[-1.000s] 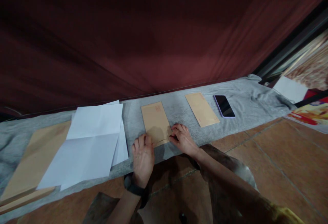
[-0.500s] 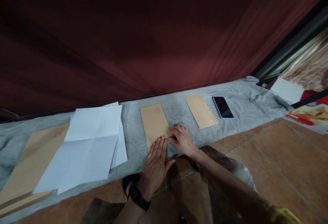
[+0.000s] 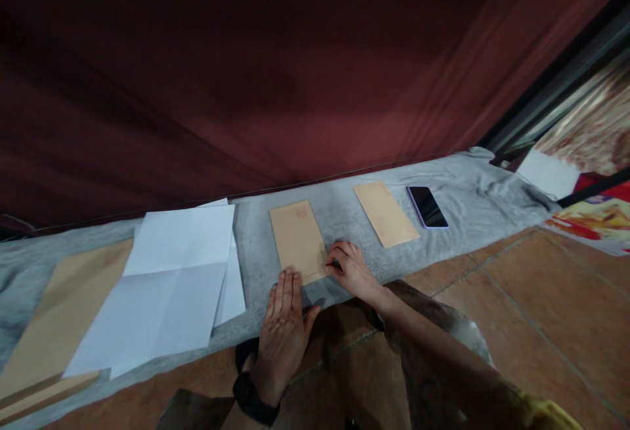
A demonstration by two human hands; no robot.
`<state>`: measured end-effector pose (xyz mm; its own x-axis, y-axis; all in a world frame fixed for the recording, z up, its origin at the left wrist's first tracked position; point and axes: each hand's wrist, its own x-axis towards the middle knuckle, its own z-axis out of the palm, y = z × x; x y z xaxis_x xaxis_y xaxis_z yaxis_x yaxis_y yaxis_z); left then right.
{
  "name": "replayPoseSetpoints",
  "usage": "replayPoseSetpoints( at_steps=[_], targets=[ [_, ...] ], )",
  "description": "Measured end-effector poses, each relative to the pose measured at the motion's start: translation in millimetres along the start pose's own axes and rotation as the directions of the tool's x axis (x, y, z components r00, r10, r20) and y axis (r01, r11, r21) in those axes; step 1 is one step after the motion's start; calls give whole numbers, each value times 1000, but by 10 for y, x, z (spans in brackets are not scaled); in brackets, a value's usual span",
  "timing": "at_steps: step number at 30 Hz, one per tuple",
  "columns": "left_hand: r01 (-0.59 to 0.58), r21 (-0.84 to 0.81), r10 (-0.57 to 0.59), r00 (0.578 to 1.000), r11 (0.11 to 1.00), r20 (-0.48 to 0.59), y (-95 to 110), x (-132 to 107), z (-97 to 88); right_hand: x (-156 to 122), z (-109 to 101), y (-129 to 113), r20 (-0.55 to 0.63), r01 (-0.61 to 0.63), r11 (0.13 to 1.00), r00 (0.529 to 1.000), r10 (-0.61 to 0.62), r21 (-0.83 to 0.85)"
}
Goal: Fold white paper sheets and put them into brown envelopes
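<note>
1. The near envelope (image 3: 298,238) lies flat on the cloth-covered bench (image 3: 340,205); its contents are hidden.
2. The left hand (image 3: 282,333) is spread flat, fingertips on that envelope's near left corner.
3. The right hand (image 3: 351,270) curls at its near right corner; I cannot tell whether it pinches.
4. Rightward, another envelope (image 3: 386,214) lies beside a phone (image 3: 427,207).
5. Leftward, creased white sheets (image 3: 172,279) overlap a large envelope (image 3: 69,312).

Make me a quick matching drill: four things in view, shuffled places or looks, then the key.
1. left hand
2. phone
3. right hand
4. top white sheet

A. dark face, purple edge
B. near right corner of the middle envelope
C. creased, partly over the leftmost brown envelope
D. near left corner of the middle envelope

1-D, 2-A, 3-B, 4-C
</note>
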<state>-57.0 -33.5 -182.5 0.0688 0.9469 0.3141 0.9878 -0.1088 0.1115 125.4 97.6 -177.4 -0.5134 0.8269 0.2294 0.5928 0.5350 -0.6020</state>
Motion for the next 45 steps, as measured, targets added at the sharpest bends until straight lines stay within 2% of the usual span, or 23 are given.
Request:
replayPoseSetpoints(
  at_steps=[7, 11, 16, 22, 25, 28, 30, 32, 34, 36, 38, 40, 42, 45],
  targets=[
    [182, -61, -183, 983, 981, -9, -97, 166, -93, 6, -42, -35, 15, 2, 1000, 1000, -2, 4],
    [259, -106, -264, 964, 960, -26, -174, 313, -94, -15, -17, -54, -36, -3, 1000, 999, 2, -14],
    [339, -173, -341, 940, 925, 21, -238, 386, -13, -58, 84, -78, -137, -64, 997, 989, 56, -51],
    [460, -254, -436, 888, 851, 148, -336, 456, 53, 6, 202, -105, -207, -181, 983, 961, 183, 30],
    [479, -297, -445, 878, 826, 176, -374, 488, 60, 54, 229, -109, -224, -243, 963, 938, 265, 120],
    [500, -356, -464, 866, 789, 187, -380, 513, 38, 71, 238, -127, -184, -252, 916, 930, 319, 313],
    [496, -391, -460, 868, 776, 188, -377, 527, 15, 61, 245, -155, -92, -241, 824, 939, 332, 514],
    [501, -430, -472, 863, 751, 181, -379, 540, -1, 39, 255, -194, 41, -266, 665, 942, 334, 697],
    [536, -492, -515, 835, 686, 193, -392, 553, 0, 16, 260, -235, 144, -308, 518, 932, 332, 798],
    [571, -541, -550, 805, 618, 221, -407, 568, 14, 5, 249, -268, 186, -325, 445, 926, 329, 834],
    [581, -605, -561, 788, 544, 253, -412, 588, 28, 19, 206, -280, 187, -316, 437, 931, 313, 842],
    [574, -701, -567, 771, 423, 289, -394, 620, 22, 62, 117, -264, 174, -301, 458, 938, 300, 836],
    [558, -772, -574, 754, 305, 319, -347, 664, -17, 126, -20, -214, 136, -280, 476, 940, 314, 834],
    [542, -822, -525, 758, 175, 387, -223, 742, -129, 220, -286, -90, 66, -258, 479, 923, 380, 839]
  ],
)
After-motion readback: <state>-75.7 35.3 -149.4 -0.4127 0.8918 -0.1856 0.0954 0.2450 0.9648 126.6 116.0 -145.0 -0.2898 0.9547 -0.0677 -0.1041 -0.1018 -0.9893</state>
